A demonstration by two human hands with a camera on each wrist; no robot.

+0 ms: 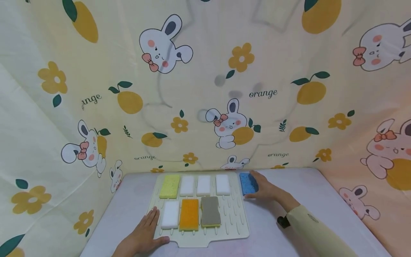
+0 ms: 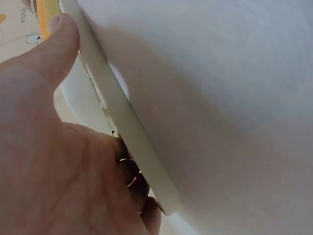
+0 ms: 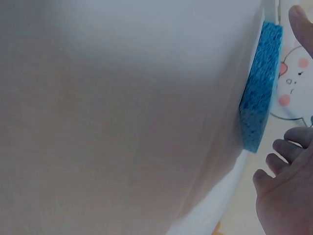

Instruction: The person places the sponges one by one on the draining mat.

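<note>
A blue sponge [image 1: 248, 184] lies on the table just past the back right edge of a cream ridged tray [image 1: 237, 230]. My right hand [image 1: 264, 187] is spread over the sponge's right side. In the right wrist view a gap shows between the fingers [image 3: 281, 164] and the blue sponge [image 3: 261, 88]. My left hand [image 1: 144, 232] rests at the tray's front left corner, its fingers fairly straight along the left edge and its thumb by the front edge. In the left wrist view, this hand [image 2: 73, 166] touches the tray's rim [image 2: 127, 122], with some fingertips hidden behind it.
On the tray's back row lie a yellow-green sponge [image 1: 169, 186] and three white sponges [image 1: 187, 186]. The front row holds a white sponge [image 1: 170, 214], an orange sponge [image 1: 189, 215] and a grey-topped sponge [image 1: 210, 210]. A printed curtain [image 1: 199, 82] stands behind the table.
</note>
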